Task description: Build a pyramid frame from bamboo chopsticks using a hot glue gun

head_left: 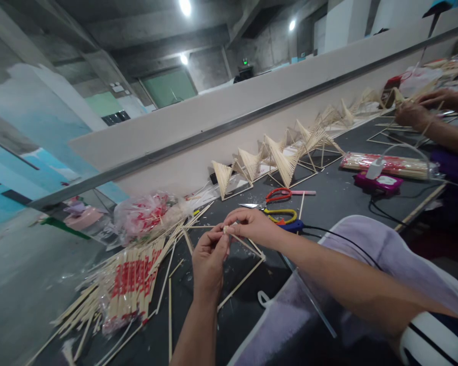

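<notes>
Over the dark table, my left hand [210, 256] and my right hand [254, 227] meet fingertip to fingertip. Both pinch one corner of a frame of thin wooden sticks [241, 282]; a small pale bit shows at that joint, partly covered by my fingers. Just beyond my right hand lie scissors [281, 216] with one red and one yellow handle. A blue glue gun [293, 226] rests under my right forearm, with a clear glue stick [309, 295] slanting towards my lap.
Bundled wooden sticks [132, 284] in red-printed wrap lie left, near a plastic bag [148, 216]. Finished-looking twisted stick models [280, 160] line the wall. A magenta power strip [377, 182] and a stick pack [391, 165] sit right. Another person's hands [416, 114] work at far right.
</notes>
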The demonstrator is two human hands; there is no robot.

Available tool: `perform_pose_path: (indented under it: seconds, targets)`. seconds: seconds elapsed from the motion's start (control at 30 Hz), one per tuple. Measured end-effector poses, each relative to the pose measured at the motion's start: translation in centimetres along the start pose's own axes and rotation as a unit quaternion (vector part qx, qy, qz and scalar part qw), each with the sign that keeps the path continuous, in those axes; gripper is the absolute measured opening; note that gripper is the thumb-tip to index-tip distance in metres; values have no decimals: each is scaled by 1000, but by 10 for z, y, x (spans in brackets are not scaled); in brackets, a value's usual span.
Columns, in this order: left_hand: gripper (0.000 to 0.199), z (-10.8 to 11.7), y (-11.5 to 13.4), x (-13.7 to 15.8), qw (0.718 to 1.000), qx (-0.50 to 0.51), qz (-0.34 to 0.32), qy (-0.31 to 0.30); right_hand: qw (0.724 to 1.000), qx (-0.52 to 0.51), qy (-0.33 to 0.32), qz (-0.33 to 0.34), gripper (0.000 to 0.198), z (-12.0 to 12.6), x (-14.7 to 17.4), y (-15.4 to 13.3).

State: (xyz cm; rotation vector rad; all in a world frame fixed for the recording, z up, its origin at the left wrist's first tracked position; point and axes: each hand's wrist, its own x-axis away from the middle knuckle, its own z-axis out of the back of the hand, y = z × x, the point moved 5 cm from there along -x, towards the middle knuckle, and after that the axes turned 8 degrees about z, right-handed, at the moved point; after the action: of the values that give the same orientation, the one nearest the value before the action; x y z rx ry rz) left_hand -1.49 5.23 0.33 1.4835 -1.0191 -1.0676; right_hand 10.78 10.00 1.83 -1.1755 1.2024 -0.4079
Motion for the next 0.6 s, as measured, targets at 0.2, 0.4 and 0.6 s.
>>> perform_pose_path:
  seconds: [0.2, 0.4, 0.6]
  targets:
    - [18, -1, 1, 2, 1000, 1, -2, -2, 1000, 6, -25, 4, 18, 0, 0, 0]
    - [19, -2, 1, 3, 1000, 0, 4, -2, 999, 1, -50, -8, 19, 0, 0, 5]
    - [18, -2, 4, 3, 1000, -5, 6, -10, 996, -69, -40, -47, 32, -1, 1, 8]
